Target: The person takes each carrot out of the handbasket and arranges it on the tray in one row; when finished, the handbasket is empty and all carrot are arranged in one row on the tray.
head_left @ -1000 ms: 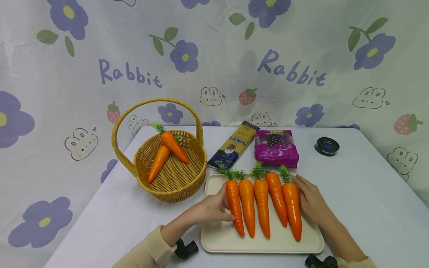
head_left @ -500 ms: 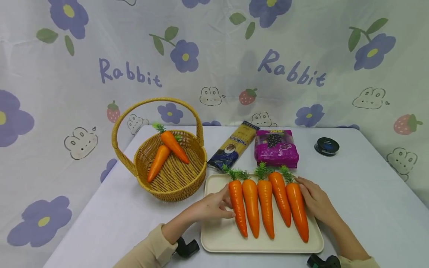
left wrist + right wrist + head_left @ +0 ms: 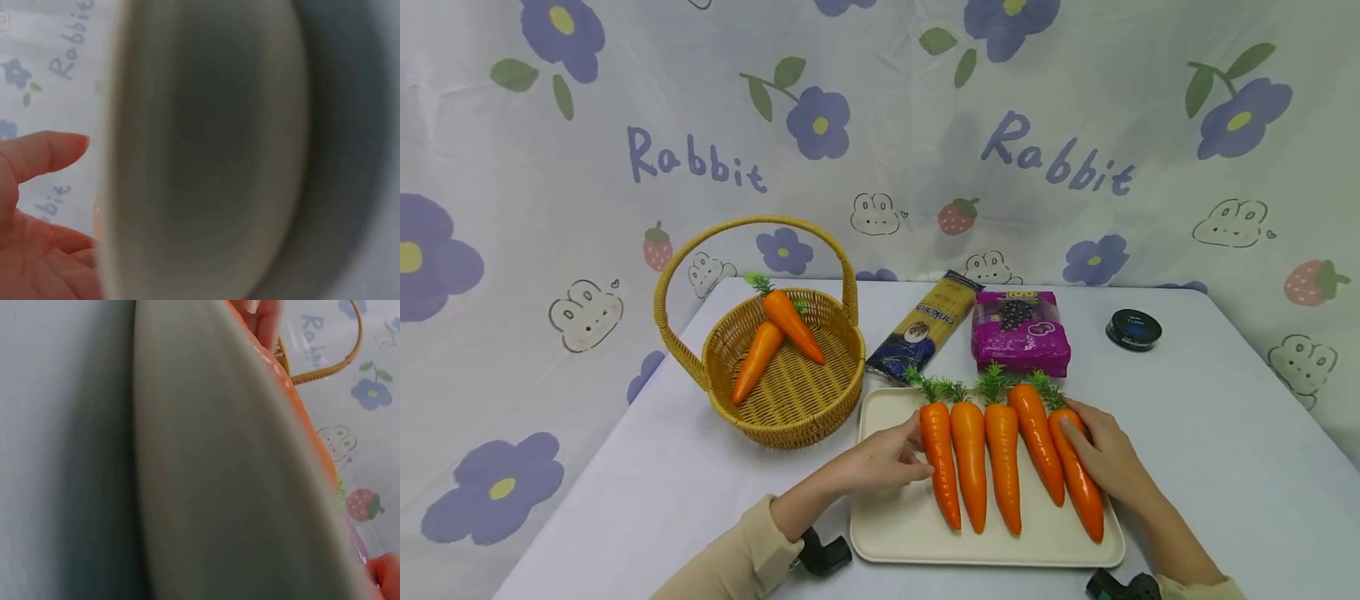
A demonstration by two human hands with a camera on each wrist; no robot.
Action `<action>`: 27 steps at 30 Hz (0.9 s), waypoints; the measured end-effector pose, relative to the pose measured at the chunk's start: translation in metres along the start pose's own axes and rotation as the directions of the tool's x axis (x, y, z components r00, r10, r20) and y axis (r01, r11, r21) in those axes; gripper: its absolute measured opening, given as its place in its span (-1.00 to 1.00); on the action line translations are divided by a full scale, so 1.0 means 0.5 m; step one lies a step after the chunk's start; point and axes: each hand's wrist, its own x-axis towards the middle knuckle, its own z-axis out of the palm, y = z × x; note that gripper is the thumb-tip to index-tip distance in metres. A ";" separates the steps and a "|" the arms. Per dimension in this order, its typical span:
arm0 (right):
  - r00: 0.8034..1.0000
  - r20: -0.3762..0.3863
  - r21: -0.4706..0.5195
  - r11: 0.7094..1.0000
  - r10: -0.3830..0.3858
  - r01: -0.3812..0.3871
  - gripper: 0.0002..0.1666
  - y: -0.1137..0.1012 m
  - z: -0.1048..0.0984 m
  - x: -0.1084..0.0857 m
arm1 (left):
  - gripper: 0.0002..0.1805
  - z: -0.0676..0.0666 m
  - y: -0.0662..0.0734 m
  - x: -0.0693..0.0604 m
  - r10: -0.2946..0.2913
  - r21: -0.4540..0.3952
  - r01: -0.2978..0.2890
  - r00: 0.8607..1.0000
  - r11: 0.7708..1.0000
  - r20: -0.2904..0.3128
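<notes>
Several orange carrots with green tops lie side by side on a cream tray (image 3: pixel 887 546). At the left end of the row, my left hand (image 3: pixel 880 458) touches the side of the leftmost carrot (image 3: pixel 942 467) with its fingertips, fingers relaxed. My right hand (image 3: pixel 1112 458) grips the upper part of the rightmost carrot (image 3: pixel 1084 492), thumb across its top and fingers on its far right side. In the left wrist view the tray's edge (image 3: pixel 212 156) hides most of the work; the left hand (image 3: pixel 44 250) shows at the left. The tray (image 3: pixel 219 475) also fills much of the right wrist view.
A wicker basket (image 3: pixel 797 429) holding two carrots (image 3: pixel 756 362) stands left of the tray. Behind the tray lie a gold and blue packet (image 3: pixel 925 325) and a purple packet (image 3: pixel 1021 342). A round black tin (image 3: pixel 1133 329) sits at the back right.
The carrots on the tray have shifted a little to the right, with my left fingertips following. My right thumb has moved onto the rightmost carrot. The view has shifted slightly.
</notes>
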 end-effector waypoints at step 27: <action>1.000 -0.007 -0.020 1.000 -0.003 0.003 -0.35 0.009 0.004 0.003 | -0.40 -0.025 0.012 -0.022 0.013 0.137 -0.013 1.000 0.990 0.003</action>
